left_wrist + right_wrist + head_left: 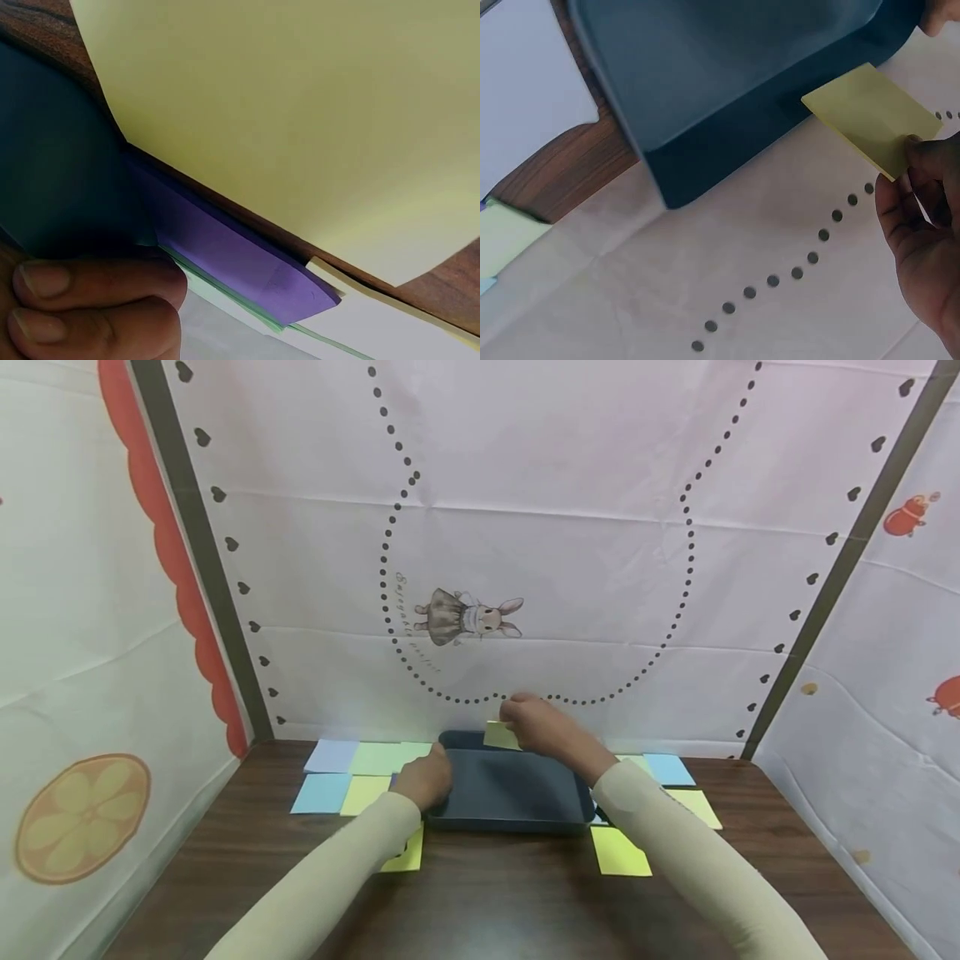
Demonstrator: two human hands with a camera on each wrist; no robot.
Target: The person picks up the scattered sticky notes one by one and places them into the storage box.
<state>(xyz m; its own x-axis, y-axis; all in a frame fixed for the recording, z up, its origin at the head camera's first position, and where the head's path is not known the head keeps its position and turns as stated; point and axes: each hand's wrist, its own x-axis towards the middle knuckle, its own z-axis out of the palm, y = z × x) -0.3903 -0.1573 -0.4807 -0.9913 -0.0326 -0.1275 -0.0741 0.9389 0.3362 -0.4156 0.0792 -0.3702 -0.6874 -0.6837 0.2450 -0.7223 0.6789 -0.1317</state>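
A dark blue rectangular tray (510, 789) lies at the back of the brown table, against the cloth backdrop. My left hand (427, 777) grips its left edge, and the curled fingers (97, 311) show at the tray's wall in the left wrist view. Over the far rim my right hand (551, 727) pinches a pale yellow sticky note (874, 116) by one corner, between thumb and fingers. Close to the left hand are a purple note (225, 240) and a large-looking yellow note (300, 112).
Left of the tray lie lavender (333, 756), blue (321, 793), green and yellow notes in rows. To its right are a blue note (667, 768) and yellow notes (621, 852), partly behind the right sleeve. A printed cloth (562, 568) rises behind the table, with cloth on both sides.
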